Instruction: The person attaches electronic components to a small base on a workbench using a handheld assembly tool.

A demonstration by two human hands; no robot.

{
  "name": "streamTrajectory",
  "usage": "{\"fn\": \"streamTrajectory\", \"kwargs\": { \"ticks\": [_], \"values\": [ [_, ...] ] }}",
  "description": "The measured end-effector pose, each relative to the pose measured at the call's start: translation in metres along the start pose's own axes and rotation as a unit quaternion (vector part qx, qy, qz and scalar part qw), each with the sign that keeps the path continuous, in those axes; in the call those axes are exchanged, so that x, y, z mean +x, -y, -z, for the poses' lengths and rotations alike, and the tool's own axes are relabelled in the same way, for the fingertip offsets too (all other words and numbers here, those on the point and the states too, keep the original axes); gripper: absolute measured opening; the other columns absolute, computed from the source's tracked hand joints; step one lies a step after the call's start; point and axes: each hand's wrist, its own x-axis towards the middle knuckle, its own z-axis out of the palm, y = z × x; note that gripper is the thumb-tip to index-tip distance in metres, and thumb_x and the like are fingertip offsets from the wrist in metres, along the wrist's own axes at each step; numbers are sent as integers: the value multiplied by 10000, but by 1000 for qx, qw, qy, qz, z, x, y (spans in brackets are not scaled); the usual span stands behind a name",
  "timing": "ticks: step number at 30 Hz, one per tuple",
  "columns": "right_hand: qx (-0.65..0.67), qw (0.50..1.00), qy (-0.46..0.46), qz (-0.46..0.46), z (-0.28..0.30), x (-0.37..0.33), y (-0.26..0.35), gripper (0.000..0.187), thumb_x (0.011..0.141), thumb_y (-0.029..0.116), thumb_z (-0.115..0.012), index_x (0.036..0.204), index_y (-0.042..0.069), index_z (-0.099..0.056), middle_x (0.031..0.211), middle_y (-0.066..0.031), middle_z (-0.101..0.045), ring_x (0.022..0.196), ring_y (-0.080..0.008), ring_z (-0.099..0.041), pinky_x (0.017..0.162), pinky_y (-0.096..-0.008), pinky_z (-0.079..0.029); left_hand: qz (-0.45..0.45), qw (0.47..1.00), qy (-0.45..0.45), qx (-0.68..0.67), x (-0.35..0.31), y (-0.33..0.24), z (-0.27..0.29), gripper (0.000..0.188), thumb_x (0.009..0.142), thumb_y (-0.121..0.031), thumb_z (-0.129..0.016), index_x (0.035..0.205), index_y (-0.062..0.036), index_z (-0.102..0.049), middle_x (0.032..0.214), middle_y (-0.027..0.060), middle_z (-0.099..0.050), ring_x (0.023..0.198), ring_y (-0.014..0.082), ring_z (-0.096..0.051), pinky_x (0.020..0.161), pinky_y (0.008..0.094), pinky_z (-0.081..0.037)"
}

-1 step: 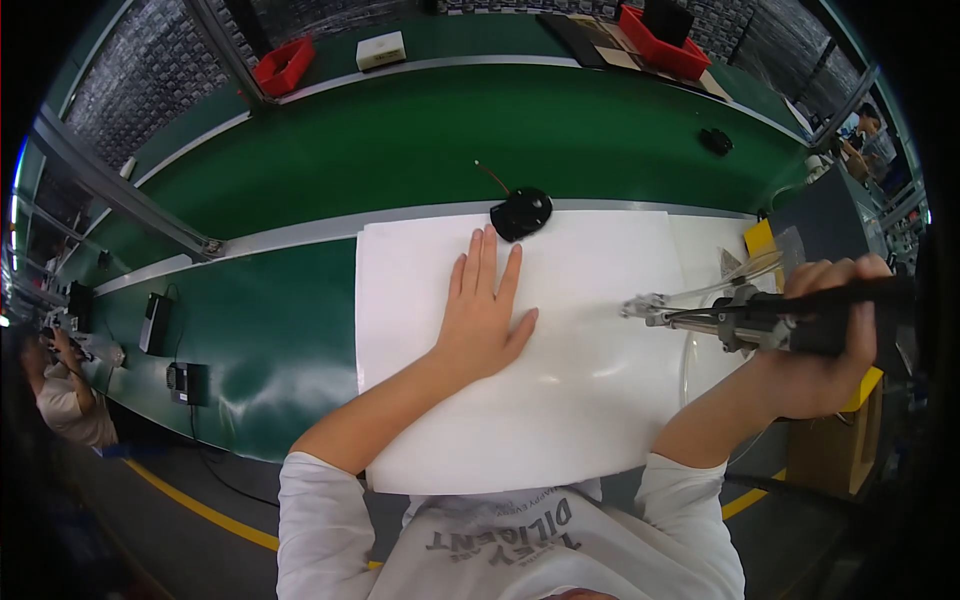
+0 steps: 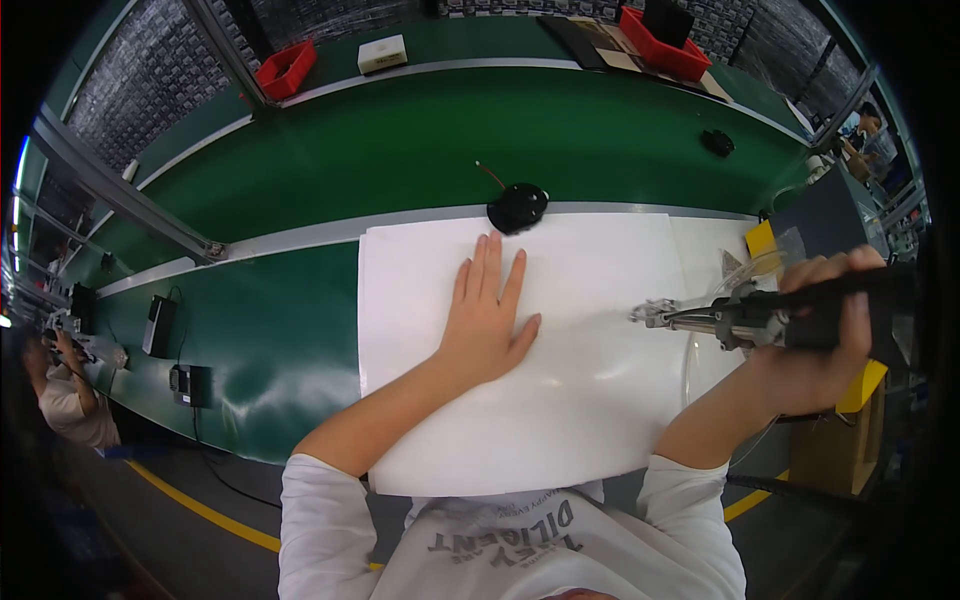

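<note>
My left hand lies flat on a white sheet, its fingers stretched out toward the far edge. Just beyond those fingertips sits a glossy black rounded part with a thin reddish wire; whether they touch it is too close to tell. On the right, the fingers of my right hand wrap around the dark body of a metal-fronted tool with rods and clear tubes. Its silvery tip points left over the sheet. The tool's rear end is lost in the dark rim of the view.
Across the far side runs a green conveyor belt carrying a small black part. Behind it stand red bins and a white box. A grey cabinet is at right. Co-workers sit far left and far right.
The glossy black part has shifted slightly away and to the left. My left hand sits a little nearer to me. The tool's tip has moved slightly right.
</note>
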Motion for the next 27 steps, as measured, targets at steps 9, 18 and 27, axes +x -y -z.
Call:
{"fn": "streamTrajectory", "kwargs": {
  "ticks": [9, 18, 27],
  "values": [
    [-81, 994, -69, -30, -40, 1, -1, 349, 746, 185, -702, 1006, -45, -659, 854, -113, -675, 502, -120, -534, 492, -216, -432, -2, 995, 94, -17, -3, -5, -10, 649, 898, -283, -592, 1425, 28, -378, 1518, 295, -257, 1426, 436, -235, 1142, 518, -207],
    [-72, 995, -66, -27, -42, 0, 1, 360, 746, 202, -710, 1014, -33, -657, 852, -111, -675, 497, -101, -554, 469, -197, -444, -13, 995, 99, 4, -2, -5, -11, 612, 914, -319, -567, 1390, 38, -423, 1492, 299, -310, 1414, 431, -262, 1148, 511, -195],
    [-15, 999, -31, -26, -41, 0, 2, 254, 774, 146, -736, 964, 8, -638, 745, -63, -633, 478, -116, -584, 466, -234, -498, -14, 994, 108, 12, -2, -7, -10, 610, 922, -319, -556, 1394, 42, -418, 1490, 307, -309, 1414, 433, -262, 1151, 509, -187]
  ]
}}
